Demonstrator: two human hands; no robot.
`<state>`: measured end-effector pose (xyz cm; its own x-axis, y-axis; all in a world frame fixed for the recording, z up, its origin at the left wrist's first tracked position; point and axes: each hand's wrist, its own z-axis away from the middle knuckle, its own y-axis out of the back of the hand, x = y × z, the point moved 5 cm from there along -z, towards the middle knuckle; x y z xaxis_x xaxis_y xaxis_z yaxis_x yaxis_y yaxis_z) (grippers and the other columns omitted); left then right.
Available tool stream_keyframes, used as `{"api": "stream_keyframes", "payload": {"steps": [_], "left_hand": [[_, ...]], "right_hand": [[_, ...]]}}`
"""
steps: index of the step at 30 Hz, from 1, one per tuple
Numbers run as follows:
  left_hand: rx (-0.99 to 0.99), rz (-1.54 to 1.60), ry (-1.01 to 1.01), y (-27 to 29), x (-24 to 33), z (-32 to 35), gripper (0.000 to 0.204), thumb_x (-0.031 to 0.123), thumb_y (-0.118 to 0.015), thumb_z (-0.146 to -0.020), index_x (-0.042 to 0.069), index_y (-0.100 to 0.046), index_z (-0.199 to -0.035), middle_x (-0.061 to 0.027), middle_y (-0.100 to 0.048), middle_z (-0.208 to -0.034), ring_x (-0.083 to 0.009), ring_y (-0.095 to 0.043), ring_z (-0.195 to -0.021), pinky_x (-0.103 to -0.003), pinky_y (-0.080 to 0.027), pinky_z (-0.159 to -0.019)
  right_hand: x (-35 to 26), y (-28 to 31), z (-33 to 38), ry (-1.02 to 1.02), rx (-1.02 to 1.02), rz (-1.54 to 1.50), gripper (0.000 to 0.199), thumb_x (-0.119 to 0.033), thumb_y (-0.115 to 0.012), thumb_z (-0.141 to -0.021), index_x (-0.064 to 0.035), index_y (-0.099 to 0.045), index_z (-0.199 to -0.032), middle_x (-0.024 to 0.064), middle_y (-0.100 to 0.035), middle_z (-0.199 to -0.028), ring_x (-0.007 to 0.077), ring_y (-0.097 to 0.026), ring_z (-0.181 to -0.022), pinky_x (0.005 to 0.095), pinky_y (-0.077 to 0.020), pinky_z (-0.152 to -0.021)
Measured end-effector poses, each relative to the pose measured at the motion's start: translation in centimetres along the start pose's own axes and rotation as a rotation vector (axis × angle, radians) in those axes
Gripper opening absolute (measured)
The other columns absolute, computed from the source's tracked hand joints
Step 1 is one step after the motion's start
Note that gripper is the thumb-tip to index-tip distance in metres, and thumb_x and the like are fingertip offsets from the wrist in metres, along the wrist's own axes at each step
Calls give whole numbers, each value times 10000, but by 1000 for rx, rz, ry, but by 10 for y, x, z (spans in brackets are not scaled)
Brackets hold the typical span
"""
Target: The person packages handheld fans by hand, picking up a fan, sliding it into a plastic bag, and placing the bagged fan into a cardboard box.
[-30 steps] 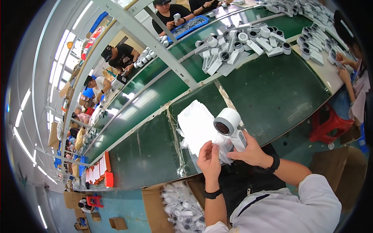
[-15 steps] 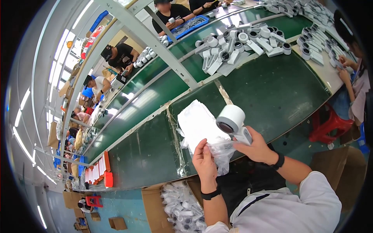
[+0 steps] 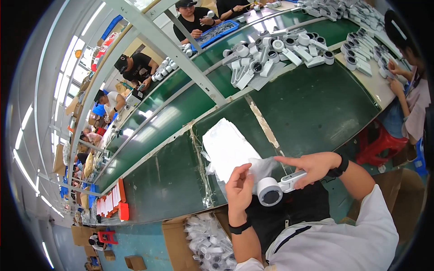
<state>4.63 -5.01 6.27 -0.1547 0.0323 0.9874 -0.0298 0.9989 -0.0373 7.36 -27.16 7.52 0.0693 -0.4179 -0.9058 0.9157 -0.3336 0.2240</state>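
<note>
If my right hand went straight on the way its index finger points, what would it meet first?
Probably the translucent plastic bag, just ahead of the right hand and beside the left hand; depth is unclear, and the finger may already touch it.

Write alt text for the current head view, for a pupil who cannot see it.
A person's right hand holds a white, round-headed device by its handle; translucent plastic shows between that hand and the left hand. Ahead, a white stack lies on a green bench, with heaped similar devices beyond.

Your green workbench (image 3: 316,106) carries a stack of white plastic bags (image 3: 228,144), with white round-headed devices (image 3: 292,56) heaped toward its far edge
</note>
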Motion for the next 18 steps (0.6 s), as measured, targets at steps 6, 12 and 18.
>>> {"api": "stream_keyframes", "payload": {"steps": [6,12,18], "left_hand": [[-81,36,-19,11,6,2,320,-111,-534,-846,-23,-594,-1148,-22,-545,-955,-114,-507,-886,-224,-403,-810],[-151,68,10,7,3,3,347,-85,-552,-870,-33,-564,-1213,-52,-589,-1000,-118,-538,-906,-234,-432,-794],[-194,36,30,5,6,3,342,-62,-566,-887,-29,-556,-1227,-61,-611,-1001,-118,-553,-899,-232,-443,-795]], "right_hand": [[-6,8,-15,25,-108,26,1037,-181,-668,-840,-176,127,-1506,85,-672,-774,147,-607,-577,279,-496,-553],[4,10,-24,33,-136,-1,919,-196,-627,-876,-221,29,-1520,70,-659,-773,129,-583,-569,257,-488,-554],[12,4,-28,79,-133,-45,615,-214,-587,-907,-242,-342,-1470,30,-648,-811,110,-561,-591,249,-486,-580]]}}
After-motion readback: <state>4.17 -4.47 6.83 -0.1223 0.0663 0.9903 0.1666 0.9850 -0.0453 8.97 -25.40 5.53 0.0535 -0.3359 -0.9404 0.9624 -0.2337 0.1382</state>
